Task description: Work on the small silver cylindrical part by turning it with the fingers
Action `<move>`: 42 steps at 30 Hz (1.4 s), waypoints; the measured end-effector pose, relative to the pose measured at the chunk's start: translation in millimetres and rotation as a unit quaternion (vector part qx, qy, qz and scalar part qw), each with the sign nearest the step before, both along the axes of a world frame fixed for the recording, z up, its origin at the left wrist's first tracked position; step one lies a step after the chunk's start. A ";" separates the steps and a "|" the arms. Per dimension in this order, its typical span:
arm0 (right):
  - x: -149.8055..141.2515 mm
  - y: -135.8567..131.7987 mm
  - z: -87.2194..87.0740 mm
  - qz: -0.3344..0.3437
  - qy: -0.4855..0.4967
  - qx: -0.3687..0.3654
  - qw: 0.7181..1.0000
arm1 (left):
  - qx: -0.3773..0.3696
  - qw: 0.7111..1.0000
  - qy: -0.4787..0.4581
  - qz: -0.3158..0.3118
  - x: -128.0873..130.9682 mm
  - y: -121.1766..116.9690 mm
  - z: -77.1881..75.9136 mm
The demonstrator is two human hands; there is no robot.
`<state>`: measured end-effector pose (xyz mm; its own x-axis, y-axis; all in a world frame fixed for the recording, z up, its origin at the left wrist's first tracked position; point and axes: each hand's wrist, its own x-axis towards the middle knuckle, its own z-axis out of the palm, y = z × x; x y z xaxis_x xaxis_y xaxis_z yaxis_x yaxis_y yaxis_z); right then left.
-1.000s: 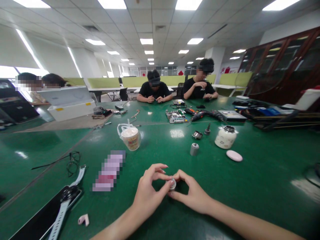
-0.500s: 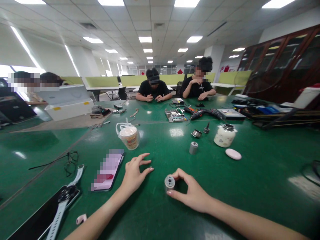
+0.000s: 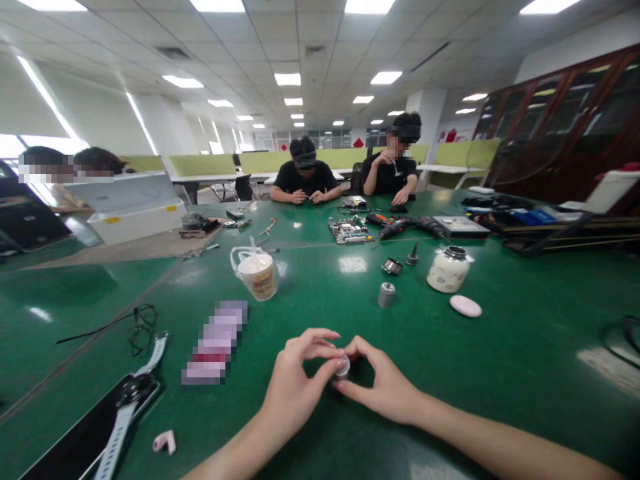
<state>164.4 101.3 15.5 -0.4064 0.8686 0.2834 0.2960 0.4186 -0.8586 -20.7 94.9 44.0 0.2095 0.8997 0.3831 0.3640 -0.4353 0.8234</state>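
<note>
My right hand (image 3: 383,383) grips a small cylindrical metal motor (image 3: 342,375) between thumb and fingers, upright on or just above the green table. My left hand (image 3: 305,373) reaches over from the left, thumb and fingertips brought together at the motor's top end. They cover much of its top face, and whatever small thing they may pinch is hidden. Farther back stands a similar silver motor (image 3: 387,295). Behind it lie a short metal ring-like part (image 3: 392,267) and a dark gear-like part with a shaft (image 3: 413,255).
A bagged drink cup (image 3: 260,277), a phone (image 3: 215,343), a watch (image 3: 131,393) and an earbud (image 3: 165,441) lie to the left. On the right are a cream jar (image 3: 449,270) and its pink lid (image 3: 465,306). Power drills (image 3: 395,228) and a circuit board (image 3: 350,230) lie farther back. Two people sit opposite.
My left hand has moved right and toward me, from beside the phone to the motor's top, its thumb and fingers closing. My right hand keeps its grip in nearly the same place.
</note>
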 end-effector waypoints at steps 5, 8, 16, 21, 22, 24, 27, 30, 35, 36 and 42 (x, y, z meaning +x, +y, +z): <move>-0.2 -0.9 -0.9 -0.009 -0.014 0.007 1.000 | 0.046 0.996 0.081 0.005 -2.6 -4.5 -2.2; 0.2 -1.2 -1.0 -0.009 -0.012 0.009 1.000 | 0.037 0.996 0.074 -0.021 -4.3 -2.5 -4.0; -1.2 -0.6 -0.1 0.005 0.004 0.000 1.000 | 0.033 0.997 0.045 -0.044 -3.8 -2.7 -3.8; -2.7 -0.9 1.9 0.005 0.005 0.004 1.000 | 0.057 0.996 0.070 0.024 -2.8 -1.7 -5.5; -2.6 -0.7 1.4 0.002 0.000 0.009 1.000 | 0.053 0.996 0.068 0.013 -2.9 -1.5 -5.8; -1.9 -0.2 -0.2 -0.002 -0.006 0.014 1.000 | 0.046 0.997 0.059 -0.026 -3.3 -1.7 -5.7; -0.7 0.4 -2.9 -0.001 -0.001 0.011 1.000 | 0.044 0.997 0.042 -0.056 -4.0 -2.8 -5.5; -1.0 0.4 -3.2 0.005 0.007 0.008 1.000 | 0.051 0.997 0.042 -0.035 -4.1 -2.4 -6.8; -1.2 0.6 -3.1 0.005 0.010 0.023 1.000 | 0.027 0.995 0.067 -0.065 -5.6 -2.4 -9.0; -0.2 0.7 -3.5 0.010 0.020 0.026 0.999 | 0.022 0.995 0.065 -0.075 -6.4 -2.7 -10.0; 8.7 -3.5 0.4 0.017 0.097 0.083 0.992 | 0.012 0.997 0.059 -0.054 -12.0 -0.1 -28.4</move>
<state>173.2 97.8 15.9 -0.3583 0.7907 0.4963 0.1155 0.5651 -0.8169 -32.7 94.8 15.5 0.3491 0.8603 0.3715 0.4070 -0.4963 0.7668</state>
